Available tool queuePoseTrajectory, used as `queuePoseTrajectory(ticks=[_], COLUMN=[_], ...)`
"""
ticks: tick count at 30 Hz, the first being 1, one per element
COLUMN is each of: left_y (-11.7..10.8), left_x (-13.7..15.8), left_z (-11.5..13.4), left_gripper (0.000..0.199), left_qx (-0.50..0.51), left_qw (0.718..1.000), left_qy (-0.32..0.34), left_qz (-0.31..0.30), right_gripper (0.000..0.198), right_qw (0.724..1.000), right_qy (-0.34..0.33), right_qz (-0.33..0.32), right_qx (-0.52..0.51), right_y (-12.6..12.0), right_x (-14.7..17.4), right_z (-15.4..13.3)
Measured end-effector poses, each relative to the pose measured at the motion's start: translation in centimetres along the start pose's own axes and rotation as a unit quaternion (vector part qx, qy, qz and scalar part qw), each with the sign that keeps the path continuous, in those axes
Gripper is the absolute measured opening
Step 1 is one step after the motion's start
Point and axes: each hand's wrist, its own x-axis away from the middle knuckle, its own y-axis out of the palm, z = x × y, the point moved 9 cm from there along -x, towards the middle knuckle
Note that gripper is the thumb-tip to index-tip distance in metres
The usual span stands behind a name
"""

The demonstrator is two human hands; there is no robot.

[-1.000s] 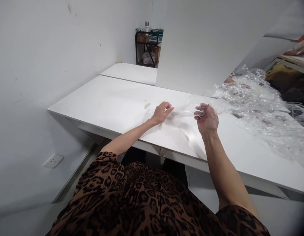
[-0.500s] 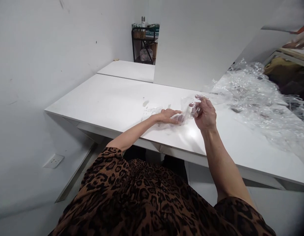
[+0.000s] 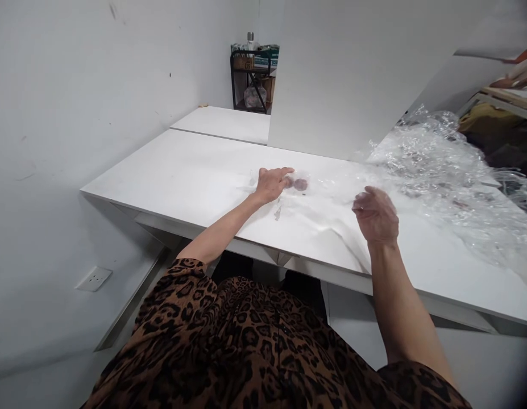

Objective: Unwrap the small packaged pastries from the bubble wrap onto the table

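Note:
On the white table (image 3: 190, 165), my left hand (image 3: 272, 184) lies low with its fingers stretched to the right over thin clear plastic film (image 3: 331, 210). A reddish patch (image 3: 301, 184) shows through the film just beyond those fingertips; I cannot tell what it is. My right hand (image 3: 377, 216) is raised to the right, blurred, its fingers curled around an edge of the film. Between both hands the film spreads out, wrinkled and hard to see against the white top. Small grey marks (image 3: 277, 211) show near my left wrist.
A large heap of crumpled clear plastic (image 3: 442, 170) covers the table's right side. Behind the table stands a tall white panel (image 3: 352, 74). At the back is a black shelf (image 3: 252, 79) with boxes. A white wall (image 3: 96, 85) with a socket (image 3: 94, 279) borders the left.
My hands have moved apart: the left went left and farther back, the right went right and slightly nearer. Film that was bunched between them is now spread wider.

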Motion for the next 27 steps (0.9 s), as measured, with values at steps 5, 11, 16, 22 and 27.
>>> queuePoseTrajectory(ticks=[5, 11, 16, 22, 27], left_y=[0.0, 0.6, 0.7, 0.5, 2.8], left_x=[0.8, 2.7, 3.3, 3.7, 5.7], left_z=[-2.4, -2.1, 0.2, -0.1, -3.0], left_gripper=[0.030, 0.034, 0.029, 0.026, 0.040], left_qx=[-0.101, -0.110, -0.100, 0.059, 0.271], left_qw=[0.994, 0.993, 0.991, 0.995, 0.938], left_qy=[-0.012, 0.027, 0.067, 0.001, -0.214], left_qz=[0.026, 0.036, 0.060, 0.083, 0.016], right_gripper=[0.036, 0.052, 0.051, 0.048, 0.039], right_qw=[0.925, 0.868, 0.925, 0.959, 0.974], right_qy=[0.119, 0.171, 0.042, 0.177, 0.159], right_qz=[-0.235, -0.371, -0.113, -0.061, -0.006], right_qx=[0.276, 0.280, 0.360, 0.211, 0.159], right_y=[4.3, 8.3, 9.4, 9.8, 8.5], right_x=[5.9, 8.6, 3.9, 3.0, 3.6], right_z=[1.9, 0.4, 0.7, 8.8, 9.3])
